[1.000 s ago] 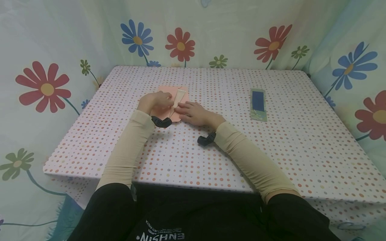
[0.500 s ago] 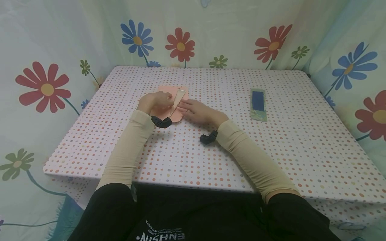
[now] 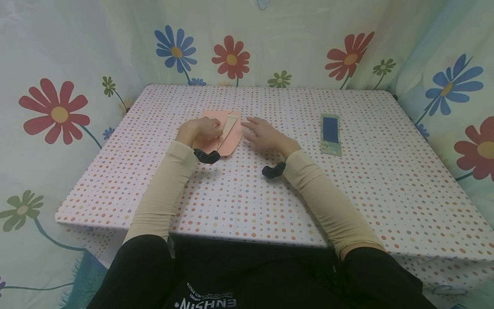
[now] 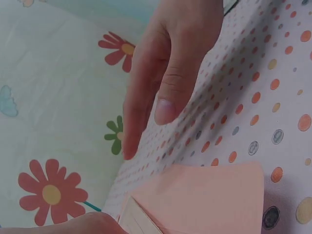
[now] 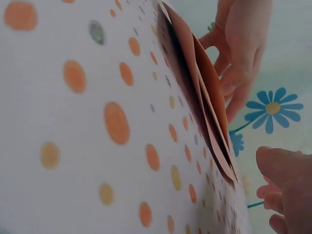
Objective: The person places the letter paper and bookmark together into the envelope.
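A pink paper envelope [image 3: 233, 143] lies on the dotted tablecloth, left of the middle. A narrow cream wedge-shaped piece [image 3: 230, 124] runs slantwise across its top. My left hand [image 3: 202, 130] covers the envelope's left part, its curled fingers gripping the paper; exactly where the fingertips sit is hidden. The right wrist view shows the envelope's edge [image 5: 202, 92] with its layers bulging apart, and the left hand [image 5: 241, 53] above it. Just off the right edge hovers my right hand [image 3: 264, 134], holding nothing. Its fingers [image 4: 134, 112] hang loosely extended in the left wrist view.
A green patterned card [image 3: 332, 150] with a dark blue rectangle on it lies to the right on the table. Flowered curtains [image 3: 293, 47] stand behind the table and at both sides. Black wrist cameras [image 3: 273, 171] sit under both wrists.
My right hand has lifted off the envelope and moved right and farther away from me, uncovering the envelope's right edge. The left hand has stayed in place.
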The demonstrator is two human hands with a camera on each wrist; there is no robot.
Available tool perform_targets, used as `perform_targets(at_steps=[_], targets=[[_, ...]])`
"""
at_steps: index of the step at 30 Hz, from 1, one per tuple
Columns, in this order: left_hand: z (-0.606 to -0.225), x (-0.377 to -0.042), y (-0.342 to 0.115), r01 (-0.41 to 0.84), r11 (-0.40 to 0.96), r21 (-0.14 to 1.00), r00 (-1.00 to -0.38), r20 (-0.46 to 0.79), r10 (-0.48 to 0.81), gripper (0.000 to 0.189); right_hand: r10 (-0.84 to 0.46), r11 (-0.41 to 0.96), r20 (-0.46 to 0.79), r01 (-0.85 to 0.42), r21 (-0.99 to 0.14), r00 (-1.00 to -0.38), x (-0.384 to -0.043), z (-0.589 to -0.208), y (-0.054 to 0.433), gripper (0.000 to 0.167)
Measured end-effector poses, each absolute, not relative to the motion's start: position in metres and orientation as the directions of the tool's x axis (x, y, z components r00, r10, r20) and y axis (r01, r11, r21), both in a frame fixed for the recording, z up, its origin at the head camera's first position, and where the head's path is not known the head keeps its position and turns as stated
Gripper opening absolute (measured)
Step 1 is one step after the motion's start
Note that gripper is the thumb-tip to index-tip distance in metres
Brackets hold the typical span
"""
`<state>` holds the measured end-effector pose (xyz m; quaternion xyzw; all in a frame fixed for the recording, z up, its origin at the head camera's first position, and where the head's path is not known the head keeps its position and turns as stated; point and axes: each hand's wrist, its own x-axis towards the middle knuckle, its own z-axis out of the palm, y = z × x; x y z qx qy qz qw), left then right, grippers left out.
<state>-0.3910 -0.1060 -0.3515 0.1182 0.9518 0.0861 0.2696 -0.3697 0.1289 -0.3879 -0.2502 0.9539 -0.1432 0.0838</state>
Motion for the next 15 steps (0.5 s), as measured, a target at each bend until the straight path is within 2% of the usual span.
perform_targets(at_steps=[4,15], targets=[[-0.352,-0.391,-0.107,0.183,0.952,0.244,-0.825,-0.489,0.283,0.064,-0.42,0.88,-0.082,-0.384,-0.279,-0.904,-0.374,-0.384,0.139,0.057],[-0.353,-0.389,-0.106,0.159,0.95,0.268,-0.829,-0.487,0.276,0.062,-0.243,0.918,-0.061,-0.209,-0.337,-0.968,-0.379,-0.38,0.172,0.061]])
